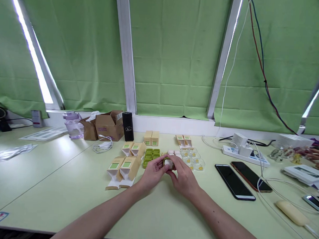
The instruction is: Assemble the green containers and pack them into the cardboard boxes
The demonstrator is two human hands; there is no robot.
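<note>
Above the middle of the table, my left hand (153,171) and my right hand (185,176) are closed around a small green square cup with a white piece (169,163) in it. Fingers from both sides cover most of the cup. Just beyond my left hand stand several green square cups (148,156), with tiny yellow bits near them. Behind my fingers lie pale pinkish-white pieces (175,153), partly hidden. To the right of these is a group of clear plastic domes (193,158) with yellow parts inside.
Open tan boxes (129,165) stand left of my hands; more tan boxes (151,138) are behind. Two phones (234,181), a power strip (245,155) and loose cables lie right. A black bottle (127,126) and cardboard box (109,126) stand back left. Another person's hand (318,156) shows far right.
</note>
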